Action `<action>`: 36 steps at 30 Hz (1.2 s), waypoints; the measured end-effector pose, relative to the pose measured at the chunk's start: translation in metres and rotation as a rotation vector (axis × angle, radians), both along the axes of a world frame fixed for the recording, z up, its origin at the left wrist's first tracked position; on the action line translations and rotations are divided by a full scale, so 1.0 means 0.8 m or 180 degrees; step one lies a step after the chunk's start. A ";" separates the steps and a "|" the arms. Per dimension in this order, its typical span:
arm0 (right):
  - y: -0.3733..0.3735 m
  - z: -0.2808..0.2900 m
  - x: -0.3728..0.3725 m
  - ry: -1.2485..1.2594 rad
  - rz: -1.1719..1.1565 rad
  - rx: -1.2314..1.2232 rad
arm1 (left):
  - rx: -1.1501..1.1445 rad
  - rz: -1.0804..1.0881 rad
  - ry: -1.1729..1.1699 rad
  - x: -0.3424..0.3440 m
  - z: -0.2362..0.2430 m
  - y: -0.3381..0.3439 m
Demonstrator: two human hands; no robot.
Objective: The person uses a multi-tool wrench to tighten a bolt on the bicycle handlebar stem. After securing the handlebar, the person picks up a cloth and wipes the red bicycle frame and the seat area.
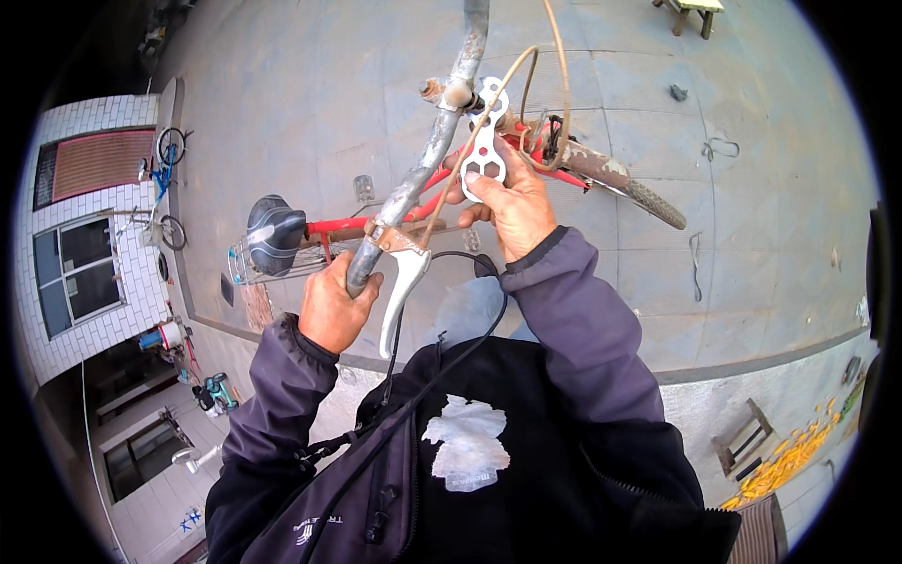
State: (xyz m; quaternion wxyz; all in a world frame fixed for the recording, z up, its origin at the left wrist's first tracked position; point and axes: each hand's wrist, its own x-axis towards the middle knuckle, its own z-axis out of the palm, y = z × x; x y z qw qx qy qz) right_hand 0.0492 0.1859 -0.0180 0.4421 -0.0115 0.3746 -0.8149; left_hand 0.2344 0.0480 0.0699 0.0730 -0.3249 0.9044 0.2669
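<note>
A rusty grey handlebar runs across the middle of a red bicycle frame. Wrapped round the bar's near end is my left hand, just beside a white brake lever on a rusty clamp. My right hand pinches a flat silver multi-hole spanner by its lower end, thumb on top. The spanner's far end lies by the stem bolt; whether it sits on a nut cannot be made out. A tan brake cable loops past the spanner.
The black saddle is at left, the worn front mudguard and tyre at right. Farther off stand a blue bicycle by a white-brick wall and a small bench. Yellow corn cobs lie at lower right.
</note>
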 end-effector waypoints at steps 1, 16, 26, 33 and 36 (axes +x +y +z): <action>0.003 0.004 -0.002 0.0029 0.0022 0.0031 | 0.0012 0.0022 -0.0011 -0.003 0.002 0.002; -0.007 0.048 -0.011 0.0786 -0.0038 0.1075 | -0.0054 0.0147 -0.0206 -0.001 0.004 0.000; -0.010 0.030 -0.002 0.0524 0.0138 0.1263 | 0.0001 0.0263 -0.0431 -0.004 0.005 0.001; -0.018 0.029 -0.001 0.0701 0.0143 0.1156 | -0.0021 0.0236 -0.0141 -0.008 0.005 0.004; -0.028 0.014 0.010 0.0792 0.0189 0.1156 | -0.0061 0.0208 -0.0258 -0.008 0.005 0.003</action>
